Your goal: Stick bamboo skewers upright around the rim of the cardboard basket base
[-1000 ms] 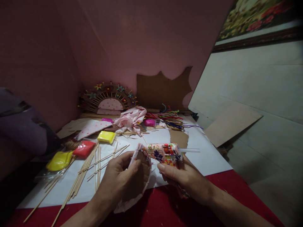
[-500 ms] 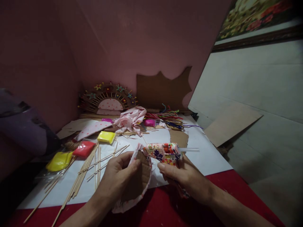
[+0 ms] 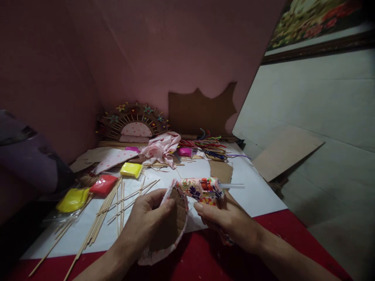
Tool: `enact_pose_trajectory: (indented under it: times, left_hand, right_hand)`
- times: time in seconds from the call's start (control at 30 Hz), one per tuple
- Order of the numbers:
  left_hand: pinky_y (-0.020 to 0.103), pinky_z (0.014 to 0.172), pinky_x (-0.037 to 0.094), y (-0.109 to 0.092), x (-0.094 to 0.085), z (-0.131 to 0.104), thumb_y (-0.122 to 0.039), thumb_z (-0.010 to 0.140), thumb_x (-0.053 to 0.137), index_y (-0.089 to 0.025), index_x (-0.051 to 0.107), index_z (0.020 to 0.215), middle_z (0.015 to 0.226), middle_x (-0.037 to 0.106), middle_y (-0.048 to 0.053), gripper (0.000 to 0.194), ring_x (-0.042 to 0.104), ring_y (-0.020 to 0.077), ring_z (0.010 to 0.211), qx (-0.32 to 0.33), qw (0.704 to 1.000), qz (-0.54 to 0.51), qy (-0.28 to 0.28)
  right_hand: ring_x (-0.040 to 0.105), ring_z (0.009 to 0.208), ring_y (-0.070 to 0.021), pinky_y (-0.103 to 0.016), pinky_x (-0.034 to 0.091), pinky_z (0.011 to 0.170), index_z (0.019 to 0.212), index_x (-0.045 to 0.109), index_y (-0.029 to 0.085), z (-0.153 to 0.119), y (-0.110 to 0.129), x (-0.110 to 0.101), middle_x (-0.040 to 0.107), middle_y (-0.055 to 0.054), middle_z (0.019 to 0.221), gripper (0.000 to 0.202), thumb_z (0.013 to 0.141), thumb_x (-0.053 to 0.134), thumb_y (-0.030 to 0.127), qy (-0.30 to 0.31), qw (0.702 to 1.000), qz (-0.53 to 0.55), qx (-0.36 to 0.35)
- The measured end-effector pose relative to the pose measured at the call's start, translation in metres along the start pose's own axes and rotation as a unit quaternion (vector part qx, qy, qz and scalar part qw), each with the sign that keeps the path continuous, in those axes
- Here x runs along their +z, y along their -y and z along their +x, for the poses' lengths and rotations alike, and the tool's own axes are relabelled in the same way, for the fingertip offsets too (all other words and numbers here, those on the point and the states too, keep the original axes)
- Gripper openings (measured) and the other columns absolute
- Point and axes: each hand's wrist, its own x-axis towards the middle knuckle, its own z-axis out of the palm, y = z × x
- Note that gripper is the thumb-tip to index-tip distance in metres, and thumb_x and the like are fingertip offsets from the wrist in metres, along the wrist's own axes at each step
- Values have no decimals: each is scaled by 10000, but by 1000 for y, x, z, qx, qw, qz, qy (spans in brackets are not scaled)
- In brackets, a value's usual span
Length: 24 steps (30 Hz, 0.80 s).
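Observation:
My left hand (image 3: 150, 214) grips a rounded cardboard piece (image 3: 172, 222) by its left side; pink and white fabric wraps its edge. In my right hand (image 3: 224, 216) is a glue gun (image 3: 202, 189) covered in flower-patterned cloth, with a clear glue stick (image 3: 236, 186) poking out of its back end. The gun's front end is at the upper edge of the cardboard piece; its very tip is hard to make out.
Thin wooden sticks (image 3: 101, 212), yellow (image 3: 131, 170) and red (image 3: 102, 185) packets lie left on white paper (image 3: 249, 199). Behind are crumpled pink fabric (image 3: 162, 146), scissors (image 3: 216, 153), a decorated half-round piece (image 3: 136, 128) and jagged cardboard (image 3: 199, 111).
The glue gun and its glue stick have shifted very slightly left. Both hands keep their holds, and the cardboard piece has barely moved.

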Motion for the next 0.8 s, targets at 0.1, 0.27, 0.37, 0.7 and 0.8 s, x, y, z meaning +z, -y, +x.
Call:
enact_pose_trajectory:
  times: [0.1,0.27,0.37,0.7,0.8]
  left_hand:
    - [262,648,450,-1,-1,-1,-264,761,579,-207,658,991,857,725,50,249,636,182,740,-11,1000,6,-4]
    - [267,630,446,1,1,-4,-272,753,579,-188,673,937,807,718,43,222,629,192,730,1,999,43,-14]
    - [287,642,451,2,2,-5,-274,753,572,-183,679,882,792,712,45,191,625,202,736,2,998,60,-18]
    - [279,632,449,-1,3,-3,-268,767,557,-192,680,882,758,703,34,185,627,193,725,-3,998,58,-9]
    - [282,652,453,-1,4,-3,-260,761,570,-206,680,884,782,707,24,174,627,191,736,3,999,52,-15]
  right_hand:
    - [358,517,-94,-220,296,480,683,504,165,0,1,1,432,37,575,239,796,526,374,-7,1000,6,-3]
    - [356,526,-93,-219,286,478,633,468,163,1,3,1,421,34,571,276,810,508,371,-19,999,-25,-20]
    - [349,502,-87,-220,278,469,596,452,164,1,3,0,411,40,545,299,812,506,364,-16,999,-41,-21]
    - [342,488,-81,-214,256,435,604,441,168,0,0,1,401,44,544,296,808,500,374,-12,999,-52,5]
    - [333,492,-84,-216,258,442,596,438,170,0,1,1,391,44,539,300,816,490,368,-11,998,-57,-2]
